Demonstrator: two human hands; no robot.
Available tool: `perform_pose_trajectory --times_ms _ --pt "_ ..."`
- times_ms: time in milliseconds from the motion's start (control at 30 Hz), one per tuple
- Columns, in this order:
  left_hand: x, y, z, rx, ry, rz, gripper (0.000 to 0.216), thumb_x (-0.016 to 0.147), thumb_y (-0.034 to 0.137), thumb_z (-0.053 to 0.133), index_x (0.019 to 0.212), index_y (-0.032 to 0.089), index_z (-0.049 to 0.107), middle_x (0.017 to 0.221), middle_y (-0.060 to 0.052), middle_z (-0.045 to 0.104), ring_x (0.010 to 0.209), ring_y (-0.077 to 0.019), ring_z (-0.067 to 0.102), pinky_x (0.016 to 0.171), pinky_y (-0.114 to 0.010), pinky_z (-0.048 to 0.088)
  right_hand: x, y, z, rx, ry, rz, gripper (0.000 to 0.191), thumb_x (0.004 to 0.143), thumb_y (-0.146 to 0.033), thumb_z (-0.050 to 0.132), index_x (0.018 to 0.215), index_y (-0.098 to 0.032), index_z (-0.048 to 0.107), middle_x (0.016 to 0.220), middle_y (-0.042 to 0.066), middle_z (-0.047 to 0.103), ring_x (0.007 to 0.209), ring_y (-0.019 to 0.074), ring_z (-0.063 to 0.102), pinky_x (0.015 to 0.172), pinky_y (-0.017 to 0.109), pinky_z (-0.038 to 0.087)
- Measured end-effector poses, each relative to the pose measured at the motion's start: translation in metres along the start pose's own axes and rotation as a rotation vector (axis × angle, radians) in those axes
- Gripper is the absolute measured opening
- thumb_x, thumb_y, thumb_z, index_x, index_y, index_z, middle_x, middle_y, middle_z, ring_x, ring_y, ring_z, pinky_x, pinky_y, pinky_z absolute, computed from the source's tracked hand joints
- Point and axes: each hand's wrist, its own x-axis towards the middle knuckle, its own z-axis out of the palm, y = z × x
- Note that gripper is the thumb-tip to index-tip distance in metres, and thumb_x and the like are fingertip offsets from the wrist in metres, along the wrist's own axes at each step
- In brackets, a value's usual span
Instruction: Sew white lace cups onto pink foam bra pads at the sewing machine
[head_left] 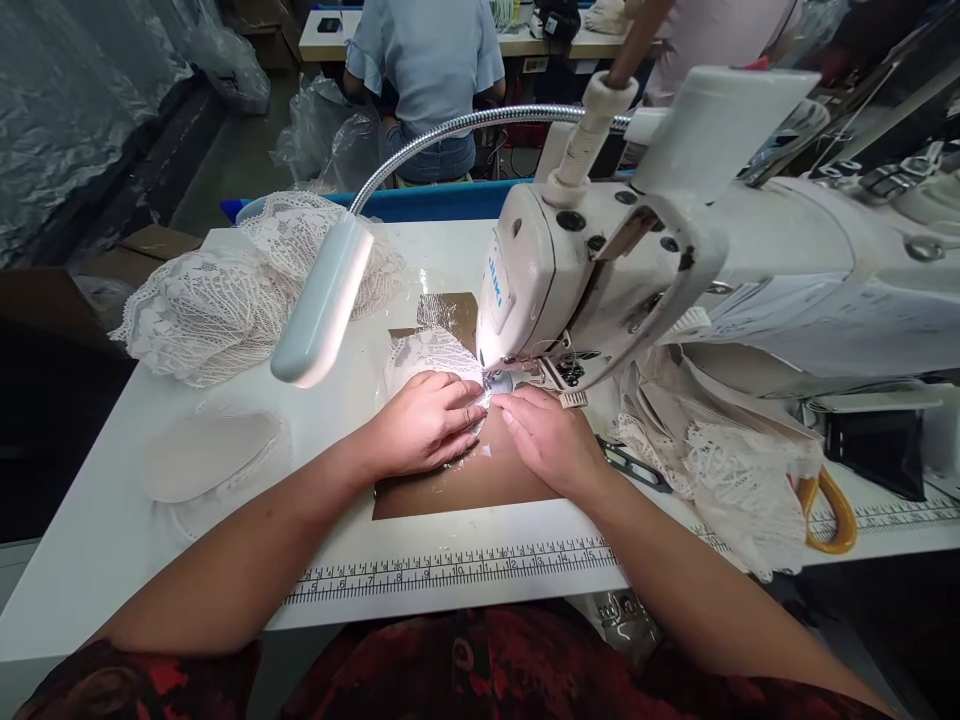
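My left hand [427, 420] lies flat, fingers together, pressing a white lace piece [431, 350] onto the brown plate in front of the needle. My right hand [546, 432] rests just right of it, fingertips pinching the lace edge near the presser foot [501, 380] of the white sewing machine [600, 270]. Bright lamp light washes out the lace under the needle. The fabric beneath my palms is hidden.
A gooseneck lamp [322, 300] hangs over the left of the white table [112, 540]. A heap of lace [225, 290] and a padded cup [202, 455] lie left. More lace [735, 470], snips and orange-handled scissors [829, 515] lie right. A person sits behind.
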Motion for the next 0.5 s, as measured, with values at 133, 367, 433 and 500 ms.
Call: perform_pose_trajectory --times_ms 133,367,433,500 --pt "-0.0018 -0.0025 -0.0003 -0.024 -0.019 0.035 0.034 0.093 0.032 0.045 0.117 0.015 0.061 0.126 -0.011 0.058 0.106 -0.0248 0.052 0.092 -0.041 0.041 -0.0006 -0.0023 0.001 -0.017 -0.006 -0.084 0.031 0.088 -0.015 0.044 0.109 -0.02 0.066 0.101 0.005 0.068 0.086 0.0189 0.059 0.072 0.028 0.041" --pt "-0.0024 -0.0042 -0.0048 -0.033 -0.072 0.055 0.035 0.093 0.029 0.044 0.122 0.015 0.058 0.128 -0.009 0.059 0.106 -0.0242 0.052 0.09 -0.04 0.043 -0.0005 -0.0054 -0.0001 -0.096 -0.078 -0.077 0.032 0.087 -0.014 0.044 0.11 -0.019 0.065 0.096 0.007 0.065 0.084 0.0198 0.056 0.068 0.029 0.038" --pt "-0.0012 -0.0025 -0.005 -0.019 -0.072 0.046 0.035 0.093 0.029 0.044 0.122 0.015 0.059 0.128 -0.009 0.059 0.106 -0.0242 0.053 0.09 -0.04 0.043 0.0001 -0.0058 -0.0002 -0.097 -0.088 -0.066 0.032 0.088 -0.014 0.043 0.11 -0.019 0.065 0.096 0.007 0.065 0.084 0.0201 0.055 0.068 0.029 0.037" --pt "-0.0001 -0.0001 -0.0037 0.005 -0.061 0.03 0.035 0.093 0.029 0.044 0.121 0.015 0.059 0.128 -0.009 0.059 0.106 -0.0248 0.053 0.09 -0.041 0.043 0.0009 -0.0063 0.0003 -0.102 -0.09 -0.051 0.031 0.088 -0.014 0.043 0.11 -0.019 0.064 0.095 0.007 0.064 0.084 0.0202 0.055 0.067 0.03 0.036"
